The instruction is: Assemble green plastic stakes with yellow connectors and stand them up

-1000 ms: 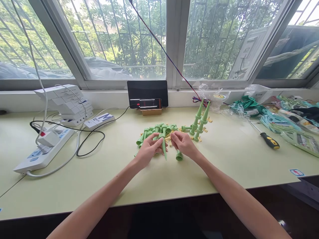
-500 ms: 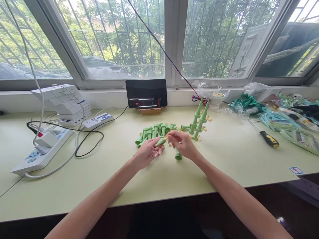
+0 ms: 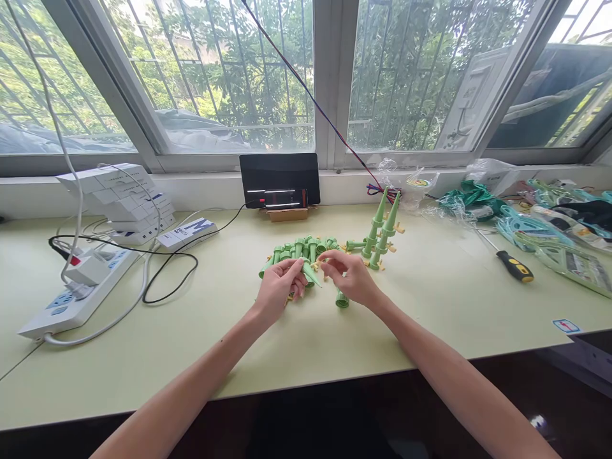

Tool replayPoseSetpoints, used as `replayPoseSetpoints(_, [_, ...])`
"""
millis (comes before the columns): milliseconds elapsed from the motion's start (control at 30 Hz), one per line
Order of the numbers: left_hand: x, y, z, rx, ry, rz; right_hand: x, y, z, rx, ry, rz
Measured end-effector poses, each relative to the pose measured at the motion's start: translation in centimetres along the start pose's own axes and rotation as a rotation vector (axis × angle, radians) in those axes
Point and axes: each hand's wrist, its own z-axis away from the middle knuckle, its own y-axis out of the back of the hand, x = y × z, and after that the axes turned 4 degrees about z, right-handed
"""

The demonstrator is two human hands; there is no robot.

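My left hand [image 3: 280,288] is closed round a green cone-shaped plastic spike [image 3: 310,273], whose tip points right and down. My right hand [image 3: 351,278] sits just right of it, fingers pinched together near the spike's base on a small piece I cannot make out. Behind both hands lies a pile of green spikes [image 3: 299,250] on the pale green desk [image 3: 306,338]. Two assembled spikes [image 3: 382,231] with small yellow parts lean upright to the right of the pile. A short green ribbed cap [image 3: 342,299] lies beside my right hand.
A white power strip [image 3: 71,293] with black and white cables lies at the left, white boxes [image 3: 122,197] behind it. A phone on a stand [image 3: 282,199] leans against the sill. A screwdriver [image 3: 511,264] and plastic bags [image 3: 549,236] are at the right.
My left hand has turned the spike: it hung tip down, then lay level, and now points right and down. My right hand stayed close by, working at the spike's end.
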Motion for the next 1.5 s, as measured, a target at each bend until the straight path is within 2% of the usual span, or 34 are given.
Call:
replayPoseSetpoints(133, [0.0, 0.0, -0.1, 0.065, -0.012, 0.04, -0.2, 0.0, 0.3, -0.049, 0.104, 0.045])
replayPoseSetpoints(233, [-0.1, 0.0, 0.0, 0.061, 0.004, 0.036, -0.3, -0.3, 0.3, -0.038, 0.16, 0.056])
replayPoseSetpoints(400, [-0.1, -0.1, 0.3, -0.002, 0.016, -0.088, -0.1, -0.6, 0.3, 0.055, 0.115, -0.007])
replayPoseSetpoints(667, [0.2, -0.6, 0.9, -0.086, -0.087, -0.307, -0.2, -0.1, 0.2, 0.147, 0.062, -0.073])
replayPoseSetpoints(767, [0.2, -0.6, 0.9, -0.074, -0.113, -0.296, -0.2, 0.4, 0.0, 0.238, 0.048, 0.007])
replayPoseSetpoints(900, [0.0, -0.6, 1.0, -0.08, -0.14, -0.3, 0.5, 1.5, -0.3, 0.391, 0.03, 0.22])
replayPoseSetpoints(967, [0.0, -0.6, 1.0, -0.086, -0.152, -0.308, 1.1, 2.1, -0.4, 0.424, 0.017, 0.338])
replayPoseSetpoints(1200, [0.3, -0.9, 1.2, -0.075, -0.145, -0.308, 2.1, 3.7, -0.7, 0.314, -0.188, 0.674])
replayPoseSetpoints(1333, [0.3, -1.0, 1.3, -0.078, -0.145, -0.315, 2.2, 4.0, -0.7, 0.296, -0.244, 0.727])
replayPoseSetpoints(1500, [0.5, -1.1, 1.4, -0.08, -0.147, -0.341, 2.4, 3.9, -0.6, 0.281, -0.231, 0.731])
